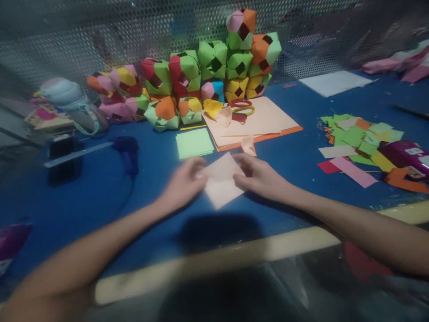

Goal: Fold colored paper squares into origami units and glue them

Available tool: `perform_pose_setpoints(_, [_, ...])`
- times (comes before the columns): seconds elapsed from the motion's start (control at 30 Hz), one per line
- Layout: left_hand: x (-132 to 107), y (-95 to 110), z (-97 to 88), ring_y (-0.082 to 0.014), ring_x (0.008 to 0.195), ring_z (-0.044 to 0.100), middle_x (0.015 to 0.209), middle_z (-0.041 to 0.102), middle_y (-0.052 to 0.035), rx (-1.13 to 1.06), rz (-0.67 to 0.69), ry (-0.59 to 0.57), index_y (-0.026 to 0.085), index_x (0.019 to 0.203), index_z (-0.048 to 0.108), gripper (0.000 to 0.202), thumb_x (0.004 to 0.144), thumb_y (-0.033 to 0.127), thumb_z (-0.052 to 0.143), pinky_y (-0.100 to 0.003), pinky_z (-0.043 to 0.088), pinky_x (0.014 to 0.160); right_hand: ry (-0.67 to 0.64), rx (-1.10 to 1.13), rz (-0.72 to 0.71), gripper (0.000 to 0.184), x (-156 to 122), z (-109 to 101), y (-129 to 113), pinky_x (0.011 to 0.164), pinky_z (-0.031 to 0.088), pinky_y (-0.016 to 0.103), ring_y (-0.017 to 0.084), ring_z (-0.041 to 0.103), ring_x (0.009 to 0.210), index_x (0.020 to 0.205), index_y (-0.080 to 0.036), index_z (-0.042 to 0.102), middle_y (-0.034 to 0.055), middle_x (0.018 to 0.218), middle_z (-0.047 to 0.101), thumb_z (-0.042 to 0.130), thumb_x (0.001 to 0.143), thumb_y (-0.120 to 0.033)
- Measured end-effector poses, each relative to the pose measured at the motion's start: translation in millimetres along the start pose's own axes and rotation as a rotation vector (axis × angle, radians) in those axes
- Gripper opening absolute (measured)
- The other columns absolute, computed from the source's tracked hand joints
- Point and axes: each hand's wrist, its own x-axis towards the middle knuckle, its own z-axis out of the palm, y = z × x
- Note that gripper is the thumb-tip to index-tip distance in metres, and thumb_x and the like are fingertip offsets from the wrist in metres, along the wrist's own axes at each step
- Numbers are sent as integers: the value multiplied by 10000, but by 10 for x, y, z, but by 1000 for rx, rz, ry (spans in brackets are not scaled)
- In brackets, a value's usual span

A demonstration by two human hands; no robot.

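Observation:
A pale peach paper square lies on the blue tabletop between both my hands. My left hand presses on its left side, fingers curled over the edge. My right hand holds its right side with fingers bent onto the paper. The view is blurred, so finger detail is soft. Just beyond the paper lie a stack of green squares and a small folded peach piece.
A pile of colourful folded paper cubes lines the mesh wall at the back. Peach and orange sheets carry scissors. Paper scraps and a purple object sit right; a dark device and ruler left.

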Motion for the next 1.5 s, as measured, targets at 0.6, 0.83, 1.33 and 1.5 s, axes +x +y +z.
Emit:
perform_pose_setpoints(0.6, [5,-32,-33,-148,916,573,1027,634,-39,344,295,-203,178,1063,551,348,750,67,450,-284,456,801,-71,-376,-325,359,-13,134,179,760,443,340,212,570,886,1124,-140,540,105,1002,651,465,774,-104])
perform_pose_setpoints(0.83, [26,-45,-58,-146,957,566,1037,636,-43,375,392,-300,182,1120,533,410,762,29,404,-281,452,816,-132,-429,-433,435,-23,130,199,736,398,314,197,520,845,1158,-141,509,81,985,658,435,746,-23])
perform_pose_setpoints(1.33, [30,124,-124,-163,647,472,725,581,-41,939,699,-475,167,1016,559,246,887,184,350,-271,345,612,-190,-950,-791,277,-59,56,51,621,209,313,180,368,657,887,-89,606,72,663,588,331,914,-68])
perform_pose_setpoints(1.5, [24,73,-107,-163,614,470,658,547,-25,969,702,-386,186,1038,560,265,886,195,344,-266,327,572,-187,-902,-667,248,-58,84,111,602,199,303,181,369,662,977,-115,587,68,689,577,347,917,-112])
